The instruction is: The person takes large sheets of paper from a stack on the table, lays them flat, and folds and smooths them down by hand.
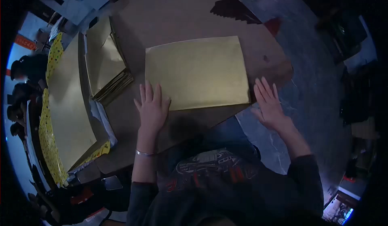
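A rectangular gold sheet (pixel 196 72), possibly folded, lies flat on the brown table in front of me. My left hand (pixel 152 107) is at its near left corner, palm down with the fingers stretched out. Just off the right edge of the gold sheet is my right hand (pixel 270 107), its fingers extended and holding nothing. Left of the sheet sits a stack of folded gold sheets (pixel 103 60), with uneven layers showing along its near side.
A large gold sheet (pixel 68 105) lies farther left over yellow patterned wrapping (pixel 46 133). A dark jagged-edged piece (pixel 236 11) is at the table's far side. A phone-like object (pixel 111 182) is at lower left. Blurred people appear at the left edge.
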Motion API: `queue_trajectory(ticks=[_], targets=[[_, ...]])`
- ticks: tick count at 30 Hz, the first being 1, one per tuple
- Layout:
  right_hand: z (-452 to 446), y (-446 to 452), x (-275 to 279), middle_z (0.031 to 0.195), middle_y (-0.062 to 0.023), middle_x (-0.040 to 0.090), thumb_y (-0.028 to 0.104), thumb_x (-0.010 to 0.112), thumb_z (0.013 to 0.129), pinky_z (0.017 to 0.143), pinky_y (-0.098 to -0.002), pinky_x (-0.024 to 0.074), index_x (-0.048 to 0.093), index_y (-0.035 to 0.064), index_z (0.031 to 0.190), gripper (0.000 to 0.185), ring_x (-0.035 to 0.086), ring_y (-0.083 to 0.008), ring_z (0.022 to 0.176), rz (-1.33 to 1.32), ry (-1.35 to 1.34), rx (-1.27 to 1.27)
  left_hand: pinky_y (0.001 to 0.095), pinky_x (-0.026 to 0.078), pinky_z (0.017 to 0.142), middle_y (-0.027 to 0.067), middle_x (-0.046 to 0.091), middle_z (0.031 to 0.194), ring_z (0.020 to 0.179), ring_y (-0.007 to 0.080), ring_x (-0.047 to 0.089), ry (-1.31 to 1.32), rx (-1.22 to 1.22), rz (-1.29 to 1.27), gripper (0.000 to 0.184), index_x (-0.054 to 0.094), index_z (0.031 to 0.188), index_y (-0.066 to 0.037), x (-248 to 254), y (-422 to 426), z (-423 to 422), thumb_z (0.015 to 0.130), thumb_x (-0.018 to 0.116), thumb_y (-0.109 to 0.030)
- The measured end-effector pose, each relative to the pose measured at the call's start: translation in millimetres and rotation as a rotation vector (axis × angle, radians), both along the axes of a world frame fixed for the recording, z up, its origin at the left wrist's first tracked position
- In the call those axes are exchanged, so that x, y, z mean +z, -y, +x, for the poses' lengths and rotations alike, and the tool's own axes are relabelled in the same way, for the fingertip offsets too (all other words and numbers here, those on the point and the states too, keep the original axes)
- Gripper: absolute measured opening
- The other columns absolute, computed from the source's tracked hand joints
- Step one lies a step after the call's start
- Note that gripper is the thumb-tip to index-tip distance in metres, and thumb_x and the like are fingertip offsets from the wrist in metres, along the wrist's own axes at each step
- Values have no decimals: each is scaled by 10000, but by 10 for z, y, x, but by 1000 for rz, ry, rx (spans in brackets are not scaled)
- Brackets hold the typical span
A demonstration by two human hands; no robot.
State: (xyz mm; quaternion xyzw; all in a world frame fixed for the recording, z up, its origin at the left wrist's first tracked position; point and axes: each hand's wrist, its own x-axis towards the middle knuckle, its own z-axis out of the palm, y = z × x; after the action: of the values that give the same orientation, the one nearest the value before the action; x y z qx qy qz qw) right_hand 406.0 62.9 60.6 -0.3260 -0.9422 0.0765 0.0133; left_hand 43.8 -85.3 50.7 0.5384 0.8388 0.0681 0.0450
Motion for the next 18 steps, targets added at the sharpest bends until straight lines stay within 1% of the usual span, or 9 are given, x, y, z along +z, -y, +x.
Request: queue_trajectory(ticks=[4,7,8,10,11,12,13,15,18], targets=[[-845,-68,59,1555,-256,216,410,570,907,1173,-568,111,278,-61,1464,785,132,-403,1472,-32,-327,19,711,190,1074,206,251,1560,1460,407,176,104,-151,125,568,415,1443,-76,39,-331,380,969,505,-374],[-1654,106,-28,1543,-275,237,423,511,939,1169,-558,149,272,-77,1463,763,161,-413,1463,-158,-480,105,710,139,1089,160,218,1586,1479,363,148,99,-251,46,594,372,1475,-82,-244,-471,586,963,486,-362],[-1882,165,-98,1539,-277,245,455,492,948,1168,-560,151,275,-83,1459,773,161,-413,1462,-173,-510,157,637,109,1140,158,212,1589,1485,353,116,126,-284,45,639,312,1509,-99,-278,-444,635,951,484,-358],[-2217,272,-200,1529,-285,262,506,451,952,1171,-561,138,292,-95,1449,795,162,-409,1464,-223,-483,230,590,112,1158,158,207,1590,1484,353,111,197,-339,129,675,285,1520,-103,-535,-440,576,938,496,-374],[-2340,322,-356,1516,-265,306,528,436,951,1172,-558,138,382,-78,1411,763,192,-386,1460,-202,-482,236,543,114,1175,157,202,1592,1483,354,105,274,-388,211,714,258,1530,-106,-634,-426,540,924,507,-390],[-2369,261,-288,1508,-252,327,529,431,952,1169,-557,146,428,-62,1382,731,208,-371,1457,-259,-311,298,486,156,1178,171,255,1571,1459,365,183,245,-380,167,698,330,1500,-99,-666,-400,546,905,527,-408],[-2398,187,-220,1500,-239,347,529,427,953,1167,-556,154,474,-47,1353,702,224,-357,1454,-316,-138,359,486,156,1178,171,255,1571,1459,365,183,243,-381,161,698,330,1500,-99,-481,-424,525,905,527,-408],[-2404,33,-357,1496,-199,371,509,414,961,1160,-558,170,522,11,1326,626,239,-332,1450,-319,-230,300,511,172,1167,173,327,1537,1436,370,248,313,-341,-260,633,416,1450,-93,-147,-475,463,905,535,-391],[-2297,-332,-501,1545,-161,309,502,397,969,1171,-542,153,457,52,1404,629,210,-327,1461,-169,-222,129,591,209,1124,153,381,1510,1427,363,291,98,-449,-30,583,482,1407,-120,-348,-436,295,904,561,-406]])
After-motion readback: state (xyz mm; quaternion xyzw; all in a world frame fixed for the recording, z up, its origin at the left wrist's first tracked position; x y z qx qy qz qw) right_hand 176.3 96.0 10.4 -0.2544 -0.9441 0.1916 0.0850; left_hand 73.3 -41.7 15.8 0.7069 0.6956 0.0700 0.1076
